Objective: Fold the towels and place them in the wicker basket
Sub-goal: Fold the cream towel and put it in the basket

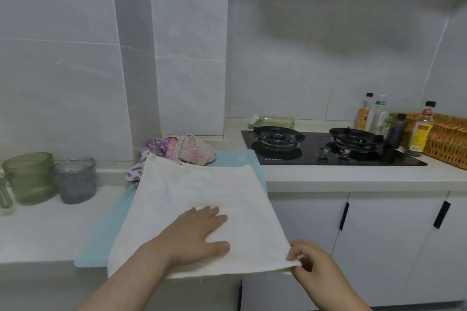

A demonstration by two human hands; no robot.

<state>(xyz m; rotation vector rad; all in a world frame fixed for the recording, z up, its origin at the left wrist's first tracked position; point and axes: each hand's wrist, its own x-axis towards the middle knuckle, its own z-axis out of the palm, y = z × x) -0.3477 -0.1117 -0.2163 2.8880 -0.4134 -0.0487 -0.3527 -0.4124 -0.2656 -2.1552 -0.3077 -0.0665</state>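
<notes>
White towel point(202, 192) is pressed by the flat left grip point(199, 232), its five-o'clock corner pinched by the right grip point(313, 262); folding is judged barely started.

Left hand point(199, 232) presses white towel point(202, 192); right hand point(312, 260) pinches its corner.

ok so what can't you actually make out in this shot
Head view only:
Woven wicker basket: cut off by the right edge and fronted by the yellow-labelled bottle; its inside is unseen.
Purple patterned towel: partly buried under the pink towel and the white towel; pile count unclear.
That bottle's label: text too small.
Light blue mat: mostly covered by the white towel.
</notes>
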